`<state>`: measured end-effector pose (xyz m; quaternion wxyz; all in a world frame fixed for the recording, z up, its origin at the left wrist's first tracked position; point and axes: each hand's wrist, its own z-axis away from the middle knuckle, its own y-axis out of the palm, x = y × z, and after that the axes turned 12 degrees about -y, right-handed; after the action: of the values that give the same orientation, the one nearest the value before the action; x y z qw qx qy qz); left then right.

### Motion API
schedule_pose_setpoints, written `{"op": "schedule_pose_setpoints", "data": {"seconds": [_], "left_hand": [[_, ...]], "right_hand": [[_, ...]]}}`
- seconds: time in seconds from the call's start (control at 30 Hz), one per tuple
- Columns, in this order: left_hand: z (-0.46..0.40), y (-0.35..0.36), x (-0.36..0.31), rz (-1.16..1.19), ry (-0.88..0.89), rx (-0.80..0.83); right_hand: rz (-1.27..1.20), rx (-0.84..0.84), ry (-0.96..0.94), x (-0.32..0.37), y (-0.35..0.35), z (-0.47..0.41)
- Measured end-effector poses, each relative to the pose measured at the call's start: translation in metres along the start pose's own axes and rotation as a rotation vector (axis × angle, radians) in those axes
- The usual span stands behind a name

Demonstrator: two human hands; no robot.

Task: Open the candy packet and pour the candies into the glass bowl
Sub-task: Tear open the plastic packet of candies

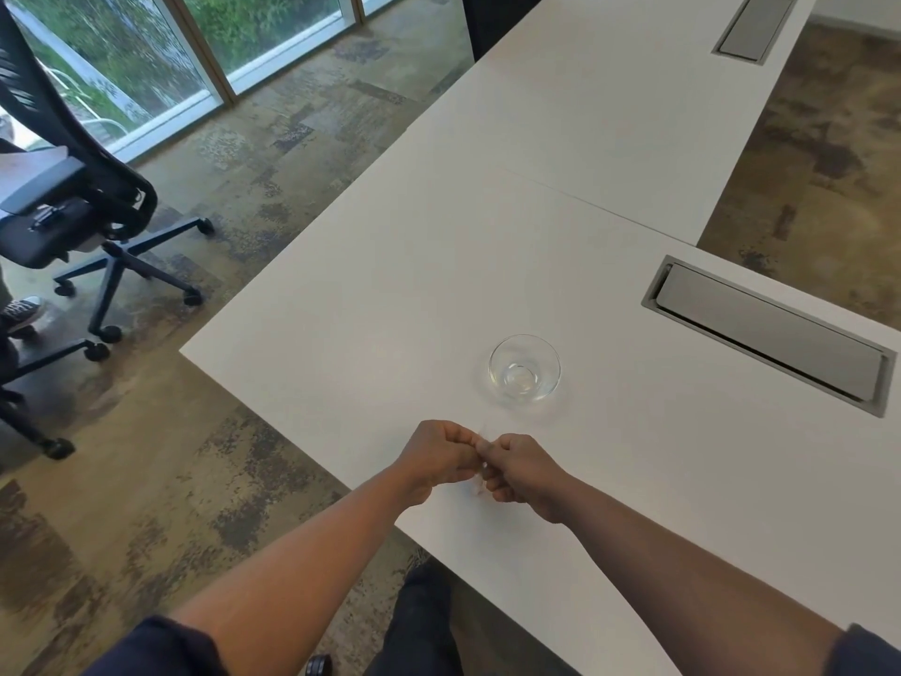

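Note:
A small clear glass bowl (524, 367) stands upright on the white table (390, 295), with nothing inside it. Just in front of the bowl, my left hand (436, 461) and my right hand (519, 473) meet knuckle to knuckle above the table. Both are closed on a small, mostly clear candy packet (480, 485). Only a thin sliver of the packet shows between the fingers; the rest is hidden in my fists. The hands are a short way nearer to me than the bowl and do not touch it.
A grey cable hatch (770, 334) is set into the table to the right of the bowl, another hatch (753, 29) far back. Black office chairs (83, 207) stand on the carpet at left, by another person's shoe (22, 312). The table's near-left edge runs beneath my forearms.

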<state>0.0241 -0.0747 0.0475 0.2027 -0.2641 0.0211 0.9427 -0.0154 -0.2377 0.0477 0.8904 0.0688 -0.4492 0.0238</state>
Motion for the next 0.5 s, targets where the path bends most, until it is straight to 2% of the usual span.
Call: {"op": "schedule_pose_setpoints", "data": {"seconds": [0.1,0.33,0.5], "left_hand": [[0.0,-0.001,-0.001,-0.009,-0.01,-0.017],[0.004,0.001,-0.01,-0.086,0.062,0.003],[0.006,0.006,-0.017,-0.174,0.119,-0.095]], "right_hand": [[0.045,0.051,-0.023,0.001,-0.004,-0.001],[-0.097,0.042,-0.081,-0.001,-0.009,0.002],[-0.039,0.026,-0.142,0.007,-0.01,0.003]]}}
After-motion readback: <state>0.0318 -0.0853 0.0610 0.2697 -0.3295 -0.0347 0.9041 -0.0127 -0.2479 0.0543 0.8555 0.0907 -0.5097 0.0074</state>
